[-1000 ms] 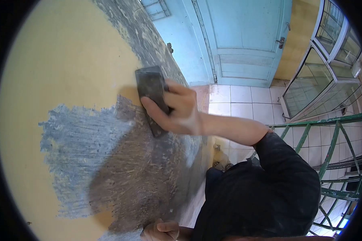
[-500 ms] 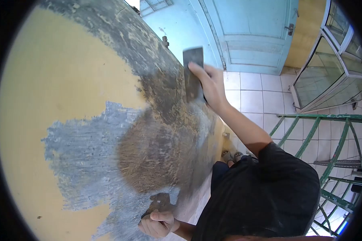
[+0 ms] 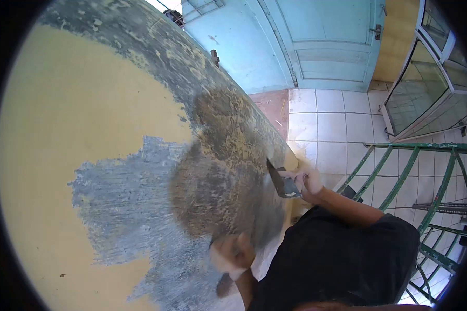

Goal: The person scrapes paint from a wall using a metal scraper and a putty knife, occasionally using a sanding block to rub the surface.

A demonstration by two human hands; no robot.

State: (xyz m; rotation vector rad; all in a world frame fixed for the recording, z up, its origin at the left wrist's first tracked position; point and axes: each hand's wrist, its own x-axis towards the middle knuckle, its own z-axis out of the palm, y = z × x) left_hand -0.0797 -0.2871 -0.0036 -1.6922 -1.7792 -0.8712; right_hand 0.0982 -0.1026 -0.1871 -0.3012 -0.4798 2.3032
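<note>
My right hand (image 3: 310,185) is closed around a wide flat metal scraper (image 3: 283,182), tilted close to the lower edge of the wall surface. Lower down, my left hand (image 3: 233,253), smeared by motion, is closed near the wall; a dark flat tool (image 3: 224,285) shows partly below it. Before both hands stands a yellow wall (image 3: 88,98) with a rough grey coated patch (image 3: 124,202) and a darker, damp-looking brown area (image 3: 213,192).
A light blue door (image 3: 332,46) stands at the top, above white floor tiles (image 3: 329,127). Green metal ladder-like bars (image 3: 407,168) are at the right, below a glass-panelled frame (image 3: 417,90).
My right hand with the scraper has moved down from the upper wall, and the blade has turned. My left hand has moved up and right. The view has shifted slightly.
</note>
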